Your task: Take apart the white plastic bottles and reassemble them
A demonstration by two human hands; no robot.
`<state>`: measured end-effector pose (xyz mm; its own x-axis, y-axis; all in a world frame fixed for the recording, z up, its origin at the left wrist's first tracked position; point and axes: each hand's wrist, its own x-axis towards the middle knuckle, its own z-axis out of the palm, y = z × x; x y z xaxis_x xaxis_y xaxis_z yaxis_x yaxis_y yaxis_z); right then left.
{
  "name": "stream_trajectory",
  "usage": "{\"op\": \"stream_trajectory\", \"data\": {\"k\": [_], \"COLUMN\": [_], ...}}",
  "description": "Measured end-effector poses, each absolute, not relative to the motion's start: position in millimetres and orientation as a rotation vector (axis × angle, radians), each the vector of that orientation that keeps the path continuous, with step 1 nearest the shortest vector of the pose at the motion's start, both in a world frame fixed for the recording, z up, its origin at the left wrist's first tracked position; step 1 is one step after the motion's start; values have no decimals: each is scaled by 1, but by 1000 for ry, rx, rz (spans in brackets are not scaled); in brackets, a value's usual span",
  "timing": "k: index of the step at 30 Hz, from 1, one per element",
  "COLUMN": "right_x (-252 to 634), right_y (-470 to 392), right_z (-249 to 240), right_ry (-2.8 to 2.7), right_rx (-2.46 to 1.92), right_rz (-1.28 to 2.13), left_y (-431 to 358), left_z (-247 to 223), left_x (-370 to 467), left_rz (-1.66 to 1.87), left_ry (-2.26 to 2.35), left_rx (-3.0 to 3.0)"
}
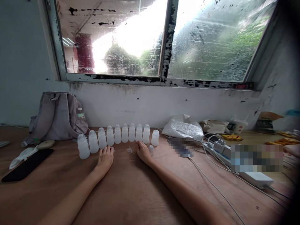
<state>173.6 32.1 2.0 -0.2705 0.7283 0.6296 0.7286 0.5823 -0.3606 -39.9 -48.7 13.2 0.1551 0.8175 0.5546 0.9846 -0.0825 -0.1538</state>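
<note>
Bottles: ten frosted white ones (125,134) in a curved row across the desk (117,193), nine dome-topped, the rightmost flat-topped. Two hands, well apart: left hand (106,158) down on the desk before the third and fourth bottles, right hand (143,152) between one clear teat-like piece (129,150) and one small translucent cap (151,151); can't tell whether either grips anything. Desk is brown, one grey backpack (58,115) at left, one two-pane window (112,40) with peeling frame above, wall (122,103) white and stained.
</note>
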Motion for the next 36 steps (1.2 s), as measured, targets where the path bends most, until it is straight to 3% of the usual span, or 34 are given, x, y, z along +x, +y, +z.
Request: {"op": "stream_trajectory", "data": {"k": [10,16,20,29,36], "right_x": [194,206,212,212,191], "right_y": [47,72,80,41,1], "right_z": [24,75,85,104,118], "right_ry": [-1935,-1859,-1891,-1822,-1993], "right_rx": [-1157,-1385,-1557,-1275,-877], "right_rz": [-104,-529,-586,-204,636], "left_y": [-48,-51,-53,-69,-71], "left_z": [13,13,16,26,26], "left_x": [-39,-32,-26,-9,-2], "left_rz": [-486,-621,-740,-1299,-1991], "left_ry": [-1633,-1515,-1419,-1368,-1572], "left_rx": [-1949,-2037,-2126,-2199,-2705]}}
